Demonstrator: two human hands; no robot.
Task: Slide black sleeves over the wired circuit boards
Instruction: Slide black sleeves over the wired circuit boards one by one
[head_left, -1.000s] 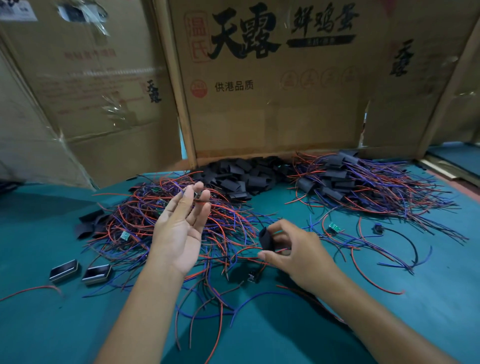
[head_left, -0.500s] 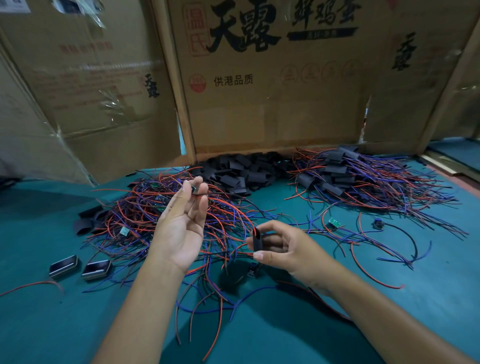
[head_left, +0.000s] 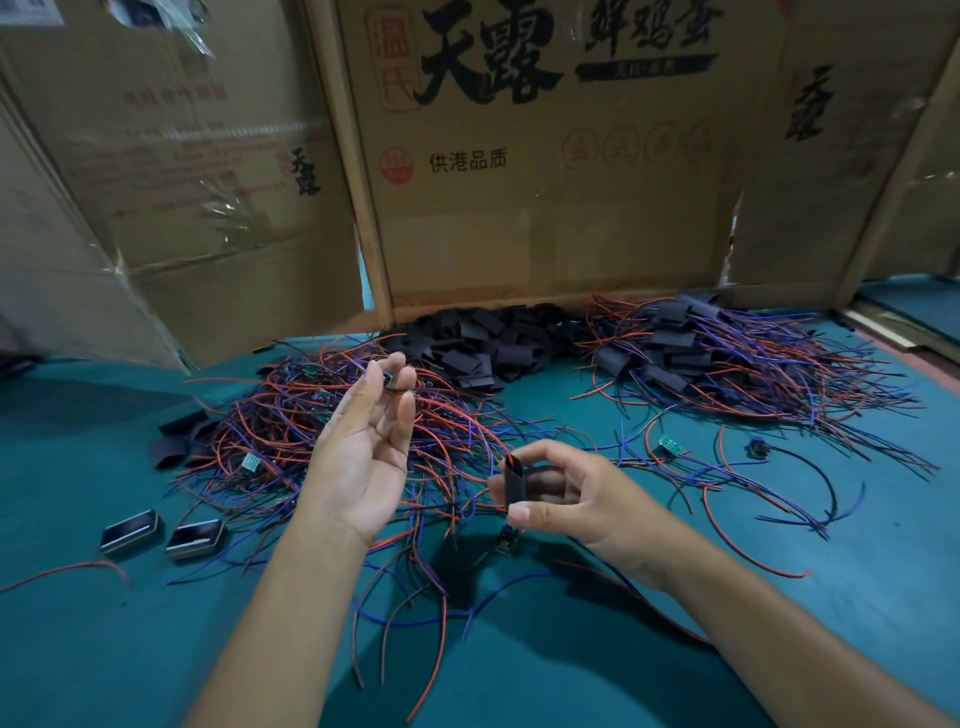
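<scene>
My left hand (head_left: 363, 457) is raised palm-up over the tangle of red and blue wired circuit boards (head_left: 280, 436), and its fingertips pinch a small wired board (head_left: 396, 381). My right hand (head_left: 582, 501) pinches a black sleeve (head_left: 514, 486) upright between thumb and forefinger, just right of and below the left hand. A bit of red wire shows at the sleeve's top end. A small board (head_left: 503, 543) lies on the mat below the sleeve.
A heap of loose black sleeves (head_left: 483, 348) lies at the back centre, with a pile of sleeved boards (head_left: 727, 364) to its right. Two small dark rectangular parts (head_left: 161, 535) lie front left. Cardboard boxes (head_left: 545, 182) wall the back of the green mat (head_left: 857, 545).
My right hand has carried the black sleeve leftward, closer to my left hand. My left hand stayed raised, its fingertips drawing together on the small board.
</scene>
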